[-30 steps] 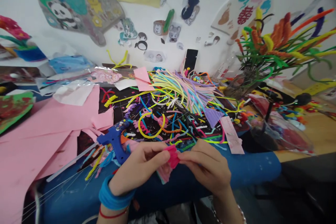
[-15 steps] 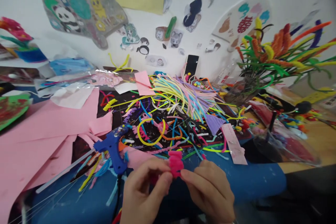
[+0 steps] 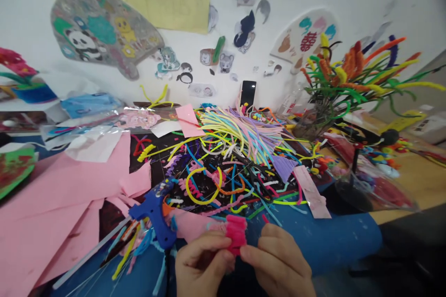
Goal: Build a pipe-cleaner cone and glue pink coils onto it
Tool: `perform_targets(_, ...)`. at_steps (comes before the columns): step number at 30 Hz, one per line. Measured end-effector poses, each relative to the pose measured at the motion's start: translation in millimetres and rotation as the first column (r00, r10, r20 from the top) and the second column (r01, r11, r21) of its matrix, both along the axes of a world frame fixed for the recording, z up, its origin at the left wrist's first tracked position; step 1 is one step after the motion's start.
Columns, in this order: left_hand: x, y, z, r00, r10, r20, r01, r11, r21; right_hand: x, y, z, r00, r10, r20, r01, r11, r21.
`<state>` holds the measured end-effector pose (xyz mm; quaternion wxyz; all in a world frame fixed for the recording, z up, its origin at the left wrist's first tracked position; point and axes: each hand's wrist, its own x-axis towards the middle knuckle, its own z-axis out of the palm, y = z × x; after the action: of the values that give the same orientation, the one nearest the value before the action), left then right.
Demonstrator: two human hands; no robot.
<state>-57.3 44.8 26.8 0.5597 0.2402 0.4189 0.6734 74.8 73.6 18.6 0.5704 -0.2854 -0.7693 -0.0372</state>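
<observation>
Both my hands meet at the bottom middle of the view, pinching a small folded piece of bright pink pipe cleaner. My left hand grips its left side with thumb and fingers closed. My right hand pinches its lower right edge. The pink piece stands upright above the blue table edge. A blue glue gun lies just left of my left hand, on pink paper scraps.
A heap of loose coloured pipe cleaners covers a black mat behind my hands. Pink paper sheets spread to the left. A vase of pipe-cleaner flowers and a black phone stand at the back. Black scissors lie in the pile.
My hands have slid lower and slightly right in the view, keeping hold of the pink piece. The wristband has dropped out of sight and the view tilted up a little.
</observation>
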Motion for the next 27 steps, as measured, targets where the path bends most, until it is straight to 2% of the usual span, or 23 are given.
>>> perform_targets(3, -1, -1, -0.2, 1.000, 0.002, -0.005, -0.002, 0.998, 0.056, -4, 1, 7.3, 1.000, 0.017, -0.009, -0.017, 1.000, 0.002)
perform_targets(8, -3, -6, -3.3, 0.992, 0.088, -0.092, -0.078, 0.991, 0.107, -5, -3, 22.5, 0.999, 0.029, -0.046, -0.034, 0.994, -0.102)
perform_targets(13, -7, -8, -10.8, 0.974, 0.134, -0.183, -0.052, 0.917, 0.395, -8, -11, 29.8, 0.991, 0.084, -0.102, -0.104, 0.971, -0.215)
perform_targets(16, -10, -13, -13.2, 0.965, 0.127, -0.227, -0.022, 0.909, 0.416, -7, -15, 33.4, 0.984, 0.116, -0.134, -0.151, 0.944, -0.293)
perform_targets(19, -15, -17, -9.9, 0.985, 0.028, -0.172, 0.034, 0.937, 0.347, -1, -14, 39.2, 0.981, 0.166, -0.099, -0.189, 0.929, -0.318)
perform_targets(21, -20, -17, -4.1, 0.992, -0.115, -0.042, 0.123, 0.938, 0.325, 6, -12, 44.6, 0.973, 0.229, -0.026, -0.225, 0.918, -0.326)
perform_targets(23, -26, -16, 3.3, 0.960, -0.280, 0.024, 0.261, 0.919, 0.296, 13, -10, 51.0, 0.952, 0.300, 0.070, -0.258, 0.901, -0.349)
perform_targets(25, -32, -13, 10.8, 0.920, -0.387, -0.056, 0.391, 0.900, 0.195, 19, -9, 57.7, 0.918, 0.362, 0.164, -0.282, 0.884, -0.372)
perform_targets(27, -35, -11, 16.9, 0.855, -0.499, -0.144, 0.515, 0.849, 0.120, 23, -8, 63.7, 0.889, 0.399, 0.225, -0.297, 0.876, -0.380)
